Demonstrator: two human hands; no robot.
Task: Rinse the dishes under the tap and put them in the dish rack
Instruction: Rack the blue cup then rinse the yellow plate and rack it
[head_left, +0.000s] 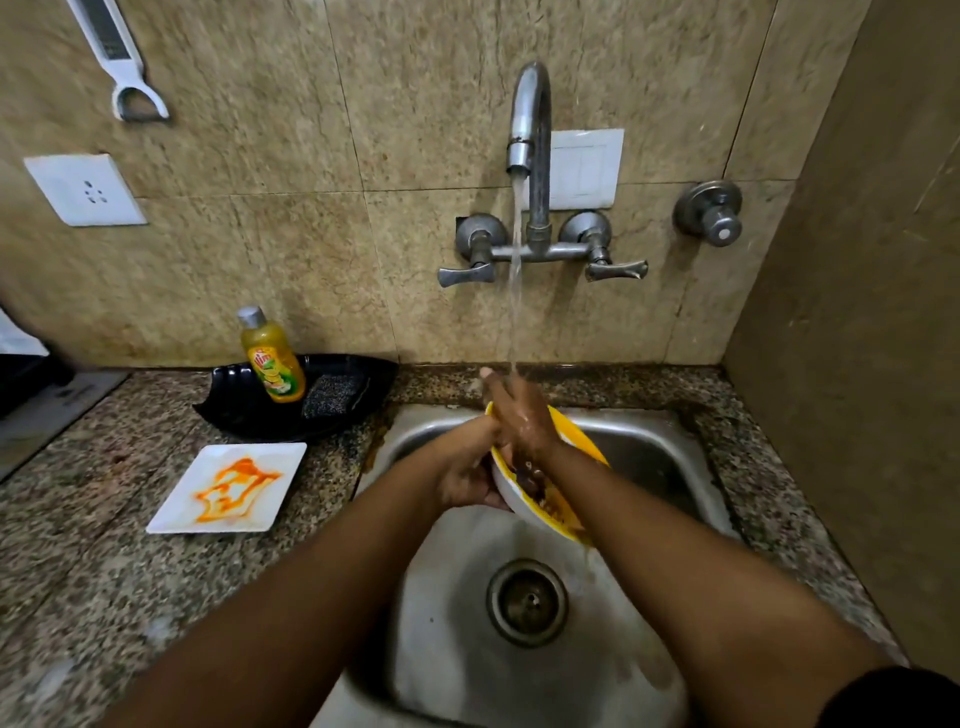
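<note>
Your left hand grips the white outside of the tilted yellow bowl just right of frame centre, over the steel sink. Your right hand lies open inside it, fingers spread under the stream from the tap above. On the speckled granite counter at left sits a sauce-smeared white square plate; behind it a black tray holds a soap bottle and scrubber. Beige tiles back everything.
</note>
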